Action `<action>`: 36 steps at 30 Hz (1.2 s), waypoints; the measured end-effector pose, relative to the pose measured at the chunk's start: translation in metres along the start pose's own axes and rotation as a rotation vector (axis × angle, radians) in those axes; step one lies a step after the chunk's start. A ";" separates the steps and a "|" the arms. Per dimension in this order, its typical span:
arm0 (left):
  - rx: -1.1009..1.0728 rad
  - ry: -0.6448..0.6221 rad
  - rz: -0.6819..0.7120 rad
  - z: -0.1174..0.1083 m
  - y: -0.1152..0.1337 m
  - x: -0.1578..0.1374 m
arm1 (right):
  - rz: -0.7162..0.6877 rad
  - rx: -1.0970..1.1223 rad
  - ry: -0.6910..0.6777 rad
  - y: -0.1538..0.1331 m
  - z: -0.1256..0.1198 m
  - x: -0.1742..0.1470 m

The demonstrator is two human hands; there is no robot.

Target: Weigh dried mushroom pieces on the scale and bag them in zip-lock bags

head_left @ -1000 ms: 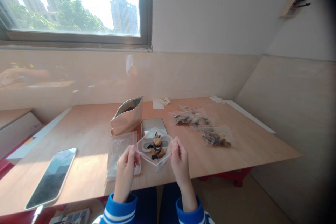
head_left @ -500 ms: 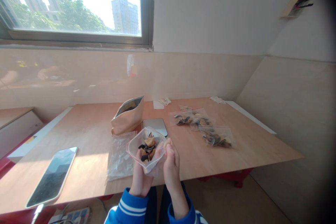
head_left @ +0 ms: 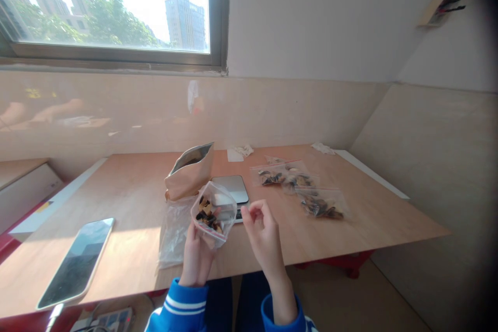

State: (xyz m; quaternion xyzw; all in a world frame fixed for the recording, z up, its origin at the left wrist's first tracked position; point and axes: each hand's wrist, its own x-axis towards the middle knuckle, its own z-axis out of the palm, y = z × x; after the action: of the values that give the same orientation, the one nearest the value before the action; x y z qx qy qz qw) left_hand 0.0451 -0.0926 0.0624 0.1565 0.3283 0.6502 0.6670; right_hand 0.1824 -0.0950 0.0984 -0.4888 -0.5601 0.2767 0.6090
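Of the two hands, the left hand cups and grips an open clear zip bag from below, with dark and tan dried pieces inside, while the right hand is raised just beside it, fingers curled — whether they pinch anything, I cannot tell. Beyond the hands on the counter are a flat scale, partly behind the bag, and an open brown pouch; filled bags lie past the right hand, and flat clear plastic beside the left — with a phone farther left.
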 end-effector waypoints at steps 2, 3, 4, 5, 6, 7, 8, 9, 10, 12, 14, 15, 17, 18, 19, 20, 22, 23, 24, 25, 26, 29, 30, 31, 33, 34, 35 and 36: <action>-0.011 -0.008 -0.040 -0.001 0.002 0.001 | -0.053 0.049 -0.122 -0.012 0.001 0.004; -0.015 -0.008 -0.048 -0.002 0.002 0.002 | -0.078 0.057 -0.204 -0.017 0.001 0.007; -0.019 -0.007 -0.052 -0.003 0.002 0.002 | -0.097 0.052 -0.291 -0.021 0.002 0.011; -0.024 -0.005 -0.054 -0.003 0.002 0.002 | -0.105 0.034 -0.373 -0.025 0.004 0.015; -0.029 -0.005 -0.055 -0.003 0.002 0.002 | -0.103 0.005 -0.448 -0.027 0.006 0.020; -0.031 -0.006 -0.052 -0.004 0.001 0.002 | -0.095 -0.026 -0.513 -0.029 0.008 0.024; -0.030 -0.011 -0.037 -0.004 0.001 0.002 | -0.087 -0.052 -0.574 -0.029 0.011 0.028; -0.022 -0.018 -0.015 -0.004 0.000 0.001 | -0.084 -0.073 -0.627 -0.029 0.014 0.032; -0.009 -0.026 0.012 -0.004 0.000 0.001 | -0.086 -0.089 -0.673 -0.028 0.018 0.035; 0.032 -0.039 0.069 -0.004 0.000 0.000 | -0.098 -0.106 -0.741 -0.026 0.024 0.038; 0.086 -0.039 0.100 -0.005 0.002 -0.001 | -0.110 -0.112 -0.784 -0.025 0.030 0.039; 0.106 -0.033 0.106 -0.005 0.003 -0.001 | -0.116 -0.104 -0.800 -0.024 0.032 0.039; 0.112 -0.015 0.118 -0.007 0.005 0.000 | -0.126 -0.064 -0.806 -0.022 0.035 0.039; 0.099 -0.006 0.121 -0.008 0.006 0.000 | -0.120 -0.045 -0.793 -0.021 0.037 0.039; 0.079 0.000 0.123 -0.009 0.007 0.001 | -0.106 -0.031 -0.774 -0.019 0.038 0.039; 0.058 0.002 0.122 -0.010 0.007 0.002 | -0.086 -0.022 -0.756 -0.018 0.039 0.038; 0.028 -0.006 0.112 -0.013 0.007 0.004 | -0.047 -0.014 -0.734 -0.015 0.042 0.038; 0.017 -0.009 0.102 -0.015 0.006 0.006 | -0.035 -0.005 -0.734 -0.014 0.043 0.038; 0.005 -0.007 0.087 -0.016 0.006 0.008 | -0.024 0.008 -0.733 -0.013 0.044 0.038; -0.008 0.001 0.068 -0.017 0.006 0.009 | -0.010 0.020 -0.727 -0.013 0.044 0.038; -0.021 0.012 0.047 -0.018 0.005 0.011 | 0.005 0.027 -0.715 -0.012 0.044 0.039; -0.061 0.029 -0.005 -0.021 0.005 0.015 | 0.029 0.017 -0.664 -0.010 0.044 0.040; -0.076 0.019 -0.019 -0.021 0.005 0.016 | 0.024 0.015 -0.650 -0.009 0.044 0.041; -0.094 0.007 -0.030 -0.022 0.004 0.017 | 0.020 0.023 -0.638 -0.009 0.044 0.042; -0.137 -0.024 -0.058 -0.026 0.001 0.019 | 0.032 0.062 -0.614 -0.006 0.044 0.043; -0.156 -0.035 -0.070 -0.029 -0.001 0.020 | 0.045 0.088 -0.595 -0.005 0.044 0.044; -0.172 -0.038 -0.080 -0.032 -0.003 0.022 | 0.061 0.114 -0.571 -0.004 0.044 0.045; -0.185 -0.040 -0.089 -0.037 -0.005 0.024 | 0.078 0.139 -0.542 -0.003 0.044 0.046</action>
State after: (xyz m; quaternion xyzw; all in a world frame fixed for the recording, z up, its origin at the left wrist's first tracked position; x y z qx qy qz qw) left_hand 0.0242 -0.0775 0.0264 0.0926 0.2600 0.6444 0.7131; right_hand 0.1497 -0.0427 0.1150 -0.3752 -0.6631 0.4581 0.4579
